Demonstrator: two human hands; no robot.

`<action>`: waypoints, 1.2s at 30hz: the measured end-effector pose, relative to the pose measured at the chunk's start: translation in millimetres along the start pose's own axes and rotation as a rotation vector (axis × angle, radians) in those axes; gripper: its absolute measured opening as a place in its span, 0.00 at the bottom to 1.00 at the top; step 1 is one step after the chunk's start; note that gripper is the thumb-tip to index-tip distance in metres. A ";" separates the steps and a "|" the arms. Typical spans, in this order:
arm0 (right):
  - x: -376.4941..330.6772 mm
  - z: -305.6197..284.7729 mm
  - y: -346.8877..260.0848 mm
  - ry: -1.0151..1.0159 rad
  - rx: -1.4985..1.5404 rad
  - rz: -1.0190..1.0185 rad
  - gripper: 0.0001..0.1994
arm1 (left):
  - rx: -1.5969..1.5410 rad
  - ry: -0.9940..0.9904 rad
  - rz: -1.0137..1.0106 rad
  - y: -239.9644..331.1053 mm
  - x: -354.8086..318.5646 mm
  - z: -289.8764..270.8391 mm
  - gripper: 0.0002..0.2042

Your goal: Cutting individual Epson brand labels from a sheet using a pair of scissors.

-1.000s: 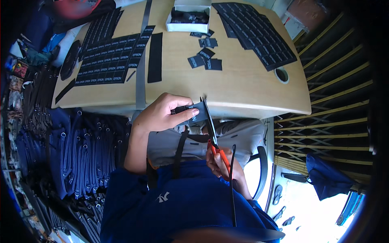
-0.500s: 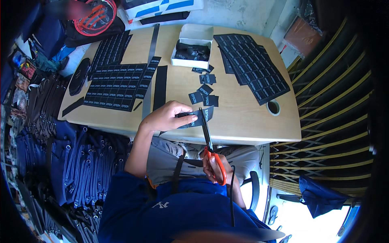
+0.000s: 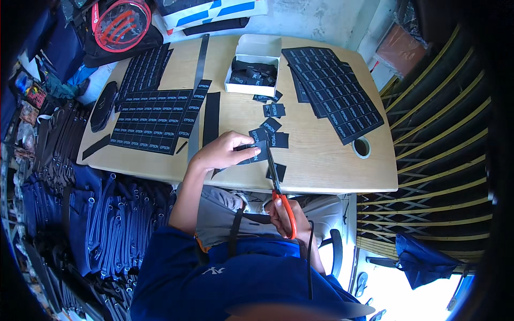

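Note:
My left hand (image 3: pixel 227 150) pinches a black printed label strip (image 3: pixel 260 152) over the near edge of the table (image 3: pixel 332 160). In my right hand (image 3: pixel 286 214) are scissors (image 3: pixel 274 174) with orange handles, their blades pointing away from me along the strip's right end. A cut black label (image 3: pixel 279 172) lies by the blades, partly behind them. Beyond the strip several more cut labels (image 3: pixel 271 125) lie loose, trailing toward an open white box (image 3: pixel 249 88) that holds dark pieces.
Printed black label sheets (image 3: pixel 155 120) cover the table's left, with more sheets (image 3: pixel 342 93) at right. A metal ruler (image 3: pixel 201 64) and a black strip (image 3: pixel 212 115) lie between. Blue straps (image 3: pixel 107 219) hang at left; a cup-like round hole (image 3: pixel 361 147) is at right.
The label at the strip's right end has come off and now lies on the table near the blades. My right hand and the scissors have shifted slightly left and away from me.

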State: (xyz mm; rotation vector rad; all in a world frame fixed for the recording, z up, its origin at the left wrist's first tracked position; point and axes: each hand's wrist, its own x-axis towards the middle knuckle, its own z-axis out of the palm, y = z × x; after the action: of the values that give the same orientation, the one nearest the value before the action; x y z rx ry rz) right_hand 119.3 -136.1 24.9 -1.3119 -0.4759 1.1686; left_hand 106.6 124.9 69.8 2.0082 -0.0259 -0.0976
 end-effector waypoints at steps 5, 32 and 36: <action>-0.2 7.6 6.9 0.082 0.004 -0.318 0.25 | -0.002 0.029 0.002 11.5 -9.3 9.6 0.14; -13.0 17.7 -15.4 0.517 -0.099 -0.417 0.03 | 0.660 0.216 0.267 6.8 -13.1 61.4 0.17; -14.0 16.1 -11.5 0.540 -0.120 -0.412 0.04 | 0.573 0.458 0.275 16.8 -13.2 57.5 0.22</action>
State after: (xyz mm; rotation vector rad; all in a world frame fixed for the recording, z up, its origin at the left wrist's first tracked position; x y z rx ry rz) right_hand 104.8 -138.4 44.1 -1.4788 -0.3933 0.4233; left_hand 89.3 66.6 61.5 2.5279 -0.0405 0.6074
